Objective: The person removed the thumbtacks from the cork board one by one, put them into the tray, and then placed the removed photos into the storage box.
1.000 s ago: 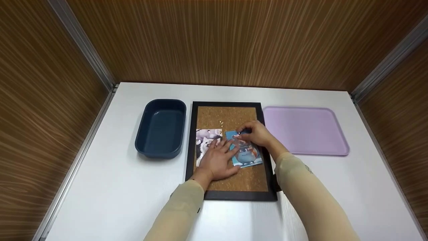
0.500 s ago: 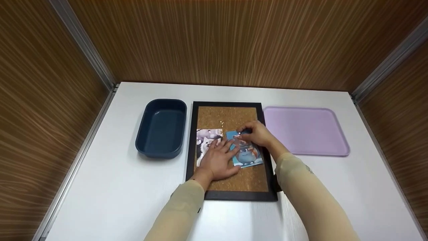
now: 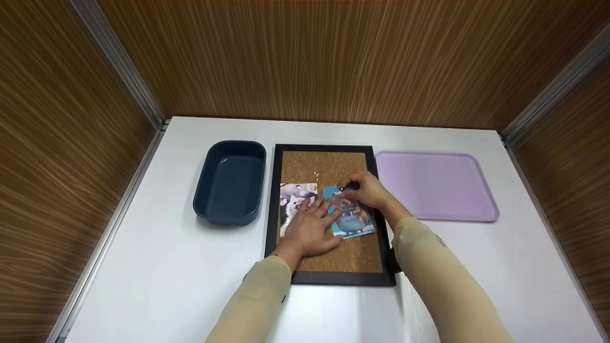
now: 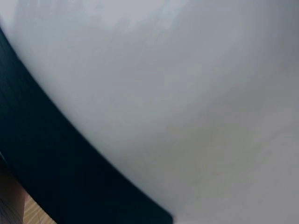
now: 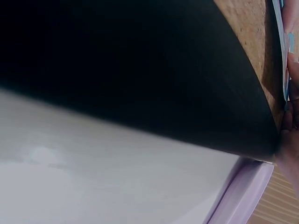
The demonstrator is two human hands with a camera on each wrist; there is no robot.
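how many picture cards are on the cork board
2: a white card on the left, partly under the left hand, and a blue card right of it, beneath both hands. Others may be hidden.

Black frame edge (image 5: 140, 74) fills upper view. Beyond it: cork surface (image 5: 252, 28), blue card edge (image 5: 281, 46). Below: white table (image 5: 93, 177), lilac tray rim (image 5: 243, 191).

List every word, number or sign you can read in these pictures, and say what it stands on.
None can be read.
Blue picture card: cartoon artwork only; any print is too small to tell.
White picture card: the same.
Blue tub and purple tray: no markings show.
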